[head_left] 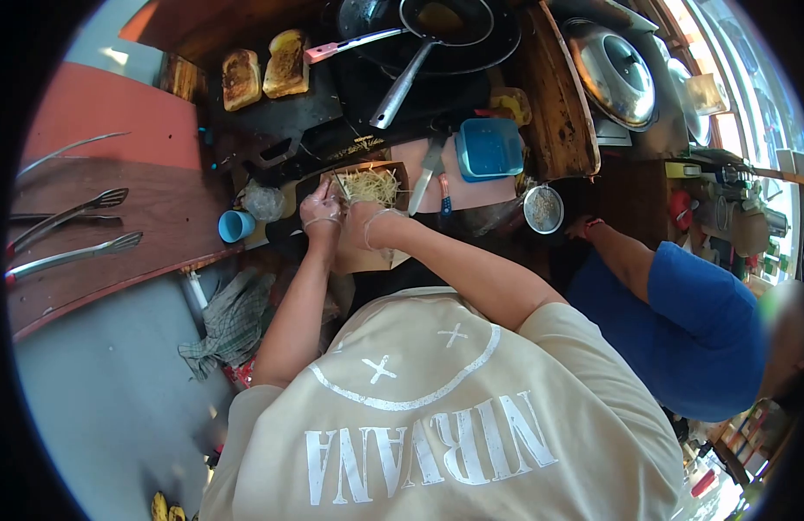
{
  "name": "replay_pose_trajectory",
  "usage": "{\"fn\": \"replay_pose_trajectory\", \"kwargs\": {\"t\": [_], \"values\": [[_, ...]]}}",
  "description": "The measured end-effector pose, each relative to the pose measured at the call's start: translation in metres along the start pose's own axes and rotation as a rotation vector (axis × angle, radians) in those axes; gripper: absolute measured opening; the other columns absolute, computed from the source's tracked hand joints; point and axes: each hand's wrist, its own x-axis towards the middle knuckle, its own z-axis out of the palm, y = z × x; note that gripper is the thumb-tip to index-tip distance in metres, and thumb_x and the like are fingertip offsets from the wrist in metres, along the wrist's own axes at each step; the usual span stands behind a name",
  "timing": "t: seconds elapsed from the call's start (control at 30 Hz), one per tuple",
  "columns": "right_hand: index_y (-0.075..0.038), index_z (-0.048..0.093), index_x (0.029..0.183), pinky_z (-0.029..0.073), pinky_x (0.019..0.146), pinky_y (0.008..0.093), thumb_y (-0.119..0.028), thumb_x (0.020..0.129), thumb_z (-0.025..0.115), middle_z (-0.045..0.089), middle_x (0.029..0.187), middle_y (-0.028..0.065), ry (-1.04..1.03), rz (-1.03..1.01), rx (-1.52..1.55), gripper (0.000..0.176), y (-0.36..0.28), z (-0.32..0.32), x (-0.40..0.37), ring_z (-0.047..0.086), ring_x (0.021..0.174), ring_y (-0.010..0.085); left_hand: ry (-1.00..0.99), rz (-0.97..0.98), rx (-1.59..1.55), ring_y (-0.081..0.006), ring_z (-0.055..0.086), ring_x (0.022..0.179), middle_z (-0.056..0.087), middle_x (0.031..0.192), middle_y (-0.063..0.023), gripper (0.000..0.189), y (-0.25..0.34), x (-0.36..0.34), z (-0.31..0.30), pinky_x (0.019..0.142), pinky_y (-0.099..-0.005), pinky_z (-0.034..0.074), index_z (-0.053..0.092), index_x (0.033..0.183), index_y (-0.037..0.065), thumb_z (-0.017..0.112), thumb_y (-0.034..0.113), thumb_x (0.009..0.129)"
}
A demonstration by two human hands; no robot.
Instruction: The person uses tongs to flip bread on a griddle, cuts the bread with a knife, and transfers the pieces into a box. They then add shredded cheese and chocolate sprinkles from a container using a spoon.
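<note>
A brown cardboard box [360, 260] sits in front of me, filled at its far part with pale thin shreds [373, 186]. They look like shredded cabbage. My left hand [321, 210], in a clear plastic glove, is closed on the box's left side. Over the near part of the box bends my right hand [373, 224], also gloved, close against the shreds; its fingers are hidden. Right of the box lie a broad-bladed knife [428, 174] and a small knife with a blue-and-red handle [445, 195].
Two toasted bread slices [286, 64] lie on the griddle [297, 108]. Pans [445, 22] rest at the back, a handle [402, 87] jutting toward me. A blue tub [490, 149] and a strainer [543, 209] stand right, a blue cup [236, 227] left. A person in blue [671, 330] is close by.
</note>
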Motion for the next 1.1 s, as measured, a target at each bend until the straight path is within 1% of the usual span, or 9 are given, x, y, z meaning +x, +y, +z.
{"fn": "replay_pose_trajectory", "kwargs": {"t": [0.13, 0.23, 0.33, 0.4, 0.47, 0.53, 0.6, 0.8, 1.1], "values": [[0.002, 0.075, 0.090, 0.054, 0.073, 0.0409, -0.010, 0.078, 0.059, 0.072, 0.089, 0.0192, -0.038, -0.072, -0.076, 0.023, -0.006, -0.003, 0.000, 0.069, 0.083, 0.0339, 0.003, -0.093, -0.045, -0.0320, 0.066, 0.072, 0.067, 0.082, -0.0236, 0.030, -0.003, 0.003, -0.002, 0.069, -0.0377, 0.049, 0.071, 0.114, 0.008, 0.066, 0.024, 0.089], [0.002, 0.075, 0.089, 0.054, 0.073, 0.0407, -0.011, 0.079, 0.059, 0.071, 0.088, 0.0197, -0.032, 0.098, 0.119, 0.023, -0.010, -0.008, -0.001, 0.069, 0.083, 0.0342, 0.023, -0.027, 0.044, -0.0312, 0.066, 0.074, 0.067, 0.086, -0.0248, 0.031, -0.014, 0.009, -0.001, 0.070, -0.0368, 0.049, 0.070, 0.115, 0.008, 0.066, 0.025, 0.090], [0.002, 0.074, 0.092, 0.054, 0.074, 0.0420, -0.010, 0.081, 0.056, 0.071, 0.090, 0.0206, -0.057, -0.165, -0.147, 0.024, -0.011, -0.026, -0.013, 0.069, 0.083, 0.0359, 0.021, -0.017, 0.017, -0.0272, 0.065, 0.072, 0.068, 0.084, -0.0216, 0.034, -0.015, 0.012, -0.004, 0.071, -0.0371, 0.050, 0.069, 0.118, 0.007, 0.067, 0.027, 0.090], [0.002, 0.073, 0.093, 0.055, 0.077, 0.0430, -0.011, 0.084, 0.056, 0.070, 0.093, 0.0216, -0.164, 0.044, 0.069, 0.024, -0.014, -0.037, -0.020, 0.069, 0.087, 0.0371, -0.002, -0.059, -0.039, -0.0234, 0.065, 0.070, 0.068, 0.081, -0.0181, 0.034, -0.009, 0.011, -0.013, 0.070, -0.0356, 0.050, 0.068, 0.119, 0.006, 0.066, 0.026, 0.091], [0.002, 0.072, 0.095, 0.055, 0.079, 0.0431, -0.012, 0.084, 0.056, 0.070, 0.095, 0.0224, -0.217, 0.014, 0.038, 0.024, -0.010, -0.025, -0.024, 0.069, 0.089, 0.0370, -0.021, -0.101, -0.092, -0.0196, 0.064, 0.068, 0.068, 0.078, -0.0146, 0.034, 0.000, 0.009, -0.027, 0.069, -0.0341, 0.051, 0.068, 0.120, 0.005, 0.066, 0.025, 0.092], [0.003, 0.071, 0.096, 0.054, 0.080, 0.0432, -0.013, 0.085, 0.057, 0.069, 0.097, 0.0232, -0.269, -0.016, 0.006, 0.024, -0.011, -0.028, -0.031, 0.069, 0.092, 0.0369, 0.001, -0.412, -0.431, -0.0136, 0.064, 0.066, 0.066, 0.075, -0.0079, 0.034, 0.011, 0.008, -0.043, 0.063, -0.0301, 0.052, 0.067, 0.119, 0.000, 0.066, 0.022, 0.093], [0.001, 0.071, 0.097, 0.055, 0.082, 0.0420, -0.015, 0.084, 0.058, 0.069, 0.101, 0.0229, -0.185, 0.486, 0.385, 0.024, -0.016, -0.040, -0.038, 0.068, 0.098, 0.0355, 0.029, -0.348, -0.591, -0.0113, 0.062, 0.064, 0.065, 0.076, -0.0061, 0.035, 0.026, -0.001, -0.058, 0.060, -0.0247, 0.053, 0.063, 0.121, -0.003, 0.065, 0.017, 0.093], [-0.002, 0.071, 0.104, 0.056, 0.083, 0.0402, -0.011, 0.078, 0.069, 0.071, 0.107, 0.0165, -0.175, 0.431, 0.252, 0.029, -0.013, -0.047, -0.032, 0.069, 0.103, 0.0297, -0.275, -0.276, -0.929, -0.0143, 0.063, 0.081, 0.064, 0.101, -0.0102, 0.035, 0.076, -0.039, -0.053, 0.071, -0.0307, 0.059, 0.058, 0.126, -0.003, 0.058, 0.009, 0.093], [-0.001, 0.071, 0.101, 0.054, 0.086, 0.0408, -0.014, 0.084, 0.058, 0.070, 0.109, 0.0190, -0.257, 0.454, 0.237, 0.024, -0.011, -0.063, -0.040, 0.069, 0.102, 0.0316, -0.212, -0.276, -0.924, -0.0135, 0.063, 0.086, 0.063, 0.111, -0.0092, 0.036, 0.053, -0.019, -0.031, 0.075, -0.0275, 0.056, 0.057, 0.129, -0.001, 0.058, 0.011, 0.096]]}}
